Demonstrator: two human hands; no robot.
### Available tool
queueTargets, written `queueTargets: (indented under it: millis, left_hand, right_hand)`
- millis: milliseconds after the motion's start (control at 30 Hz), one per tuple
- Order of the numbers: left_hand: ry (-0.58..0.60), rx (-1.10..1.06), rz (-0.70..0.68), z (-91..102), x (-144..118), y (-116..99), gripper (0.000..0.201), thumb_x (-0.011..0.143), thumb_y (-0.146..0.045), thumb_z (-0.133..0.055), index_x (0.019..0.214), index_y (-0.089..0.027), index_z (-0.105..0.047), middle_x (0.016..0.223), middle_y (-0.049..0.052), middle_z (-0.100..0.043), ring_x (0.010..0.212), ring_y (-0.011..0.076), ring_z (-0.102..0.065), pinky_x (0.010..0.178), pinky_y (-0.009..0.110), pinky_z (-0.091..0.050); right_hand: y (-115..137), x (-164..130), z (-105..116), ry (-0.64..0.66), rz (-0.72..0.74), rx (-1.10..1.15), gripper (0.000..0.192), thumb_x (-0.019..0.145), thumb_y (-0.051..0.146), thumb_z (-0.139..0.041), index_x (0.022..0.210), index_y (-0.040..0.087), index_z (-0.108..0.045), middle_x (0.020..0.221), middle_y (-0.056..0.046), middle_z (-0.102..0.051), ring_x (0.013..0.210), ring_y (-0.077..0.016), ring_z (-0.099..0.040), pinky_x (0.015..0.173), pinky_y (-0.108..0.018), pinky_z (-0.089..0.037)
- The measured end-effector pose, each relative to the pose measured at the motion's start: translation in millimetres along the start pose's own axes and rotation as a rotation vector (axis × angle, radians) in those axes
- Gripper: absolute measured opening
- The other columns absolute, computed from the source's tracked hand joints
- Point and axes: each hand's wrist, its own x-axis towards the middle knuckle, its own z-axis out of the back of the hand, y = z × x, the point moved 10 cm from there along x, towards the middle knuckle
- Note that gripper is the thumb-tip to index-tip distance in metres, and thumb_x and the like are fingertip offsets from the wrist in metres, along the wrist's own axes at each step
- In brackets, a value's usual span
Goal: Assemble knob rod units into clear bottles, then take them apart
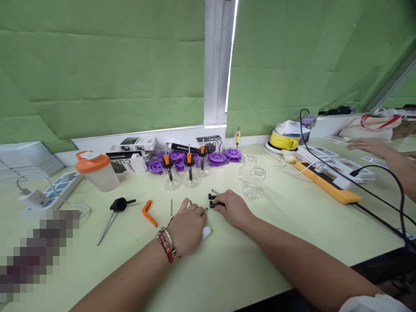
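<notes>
My left hand (190,227), with bracelets at its wrist, is low over the table, its fingers partly curled. A small metal spring (204,211) shows at its fingertips, and a white piece (206,232) peeks out beside the palm. To the right, my right hand (236,210) has its fingertips closed on a black plastic part (214,204). Just behind that lies another black part (212,196), with a second spring (215,192) beyond. Left of my hands are a metal pin (171,207), an orange bent lever (149,213) and a black pump piece with a grey tube (118,205).
Glass bottles with orange-and-black tops (189,173) stand before purple plastic parts (177,157) and boxes. Two bare glass jars (253,184) are right of them. A shaker bottle (97,170) stands left; an orange power strip (328,184), cables and a person's hand (368,148) are right.
</notes>
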Motion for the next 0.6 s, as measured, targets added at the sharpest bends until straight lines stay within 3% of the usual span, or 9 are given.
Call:
queueTargets:
  millis: [300, 433, 600]
  left_hand:
    - [0.035, -0.040, 0.010, 1.2, -9.6, 2.5, 0.029, 0.087, -0.036, -0.043, 0.086, -0.017, -0.065, 0.090, 0.009, -0.064, 0.093, 0.0251, -0.056, 0.102, 0.050, -0.024]
    - [0.033, -0.064, 0.012, 0.0, -11.6, 4.3, 0.030, 0.087, -0.038, -0.043, 0.085, -0.017, -0.065, 0.090, 0.009, -0.064, 0.093, 0.0251, -0.056, 0.102, 0.051, -0.023]
    - [0.025, -0.113, 0.014, -3.3, -12.3, 7.3, 0.031, 0.086, -0.039, -0.044, 0.093, -0.017, -0.065, 0.097, 0.010, -0.064, 0.098, 0.0259, -0.056, 0.103, 0.053, -0.022]
  right_hand:
    - [34.7, 14.4, 1.0, -0.052, 0.265, -0.161, 0.016, 0.086, 0.018, -0.055, 0.081, 0.019, -0.070, 0.089, -0.005, -0.067, 0.085, -0.0186, -0.049, 0.075, -0.028, -0.037]
    - [55.5, 45.8, -15.4, 0.049, 0.364, -0.268, 0.014, 0.082, 0.017, -0.057, 0.078, 0.019, -0.071, 0.086, -0.005, -0.068, 0.080, -0.0177, -0.051, 0.075, -0.029, -0.034]
    - [61.3, 71.1, -37.6, 0.189, 0.326, -0.320, 0.015, 0.077, 0.015, -0.060, 0.068, 0.020, -0.071, 0.076, -0.005, -0.069, 0.079, -0.0182, -0.054, 0.070, -0.027, -0.032]
